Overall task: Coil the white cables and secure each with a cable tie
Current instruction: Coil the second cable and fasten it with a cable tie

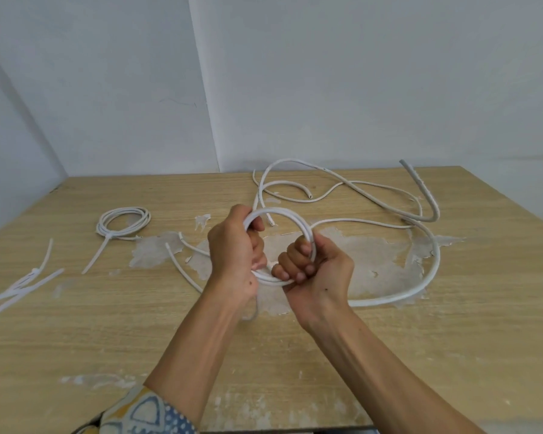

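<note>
Where two pale, bare walls (107, 89) meet in a corner, a light wooden counter (107, 324) fills the lower view. Its veneer is scuffed and peeled into whitish patches (367, 255) near the middle. Loose white cables (289, 159) sprawl across its far right. Above the centre, the left grip (232, 245) and right grip (314, 270) each curl tightly around a partly wound cable coil (282, 211), held off the surface. A finished, tied coil (107, 234) lies at left, with spare cable ties (22, 281) near the left edge.
</note>
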